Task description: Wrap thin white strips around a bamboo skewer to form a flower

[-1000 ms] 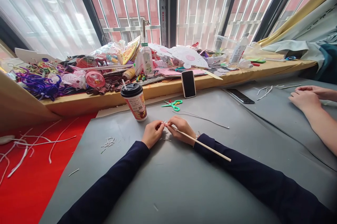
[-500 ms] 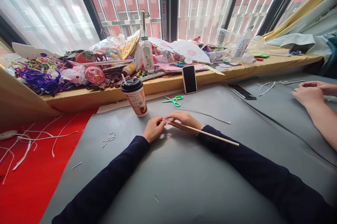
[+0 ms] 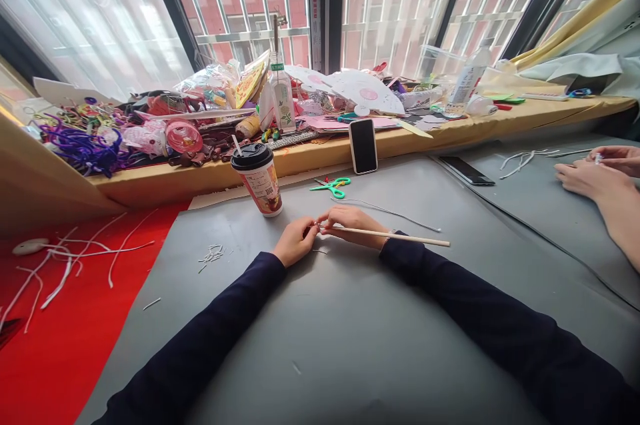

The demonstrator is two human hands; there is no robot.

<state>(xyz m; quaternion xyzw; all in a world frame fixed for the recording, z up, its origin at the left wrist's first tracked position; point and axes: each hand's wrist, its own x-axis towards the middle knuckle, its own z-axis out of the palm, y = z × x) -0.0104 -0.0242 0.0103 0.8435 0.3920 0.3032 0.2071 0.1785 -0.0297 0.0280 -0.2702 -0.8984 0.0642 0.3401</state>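
My left hand [image 3: 296,241] and my right hand [image 3: 353,224] meet fingertip to fingertip above the grey table cover. A thin wooden stick [image 3: 410,236] runs from my right fingers out past the wrist, over the dark sleeve. At the stick's inner end both hands pinch something small and pale, mostly hidden by the fingers. Just below them lies a short pale piece of cord [image 3: 321,251]. Beyond the hands are green-handled scissors [image 3: 336,187] and a long, thin grey cord [image 3: 400,212].
A lidded paper cup [image 3: 261,185] with a straw stands behind my left hand. A phone [image 3: 363,146] leans upright by the cluttered sill; another phone [image 3: 467,170] lies flat. White cord scraps [image 3: 213,254] are at left. Another person's hands [image 3: 595,175] work at right.
The stick's outer end has swung up, so it lies more level. My hands stay together at nearly the same spot. The whole view has shifted slightly.
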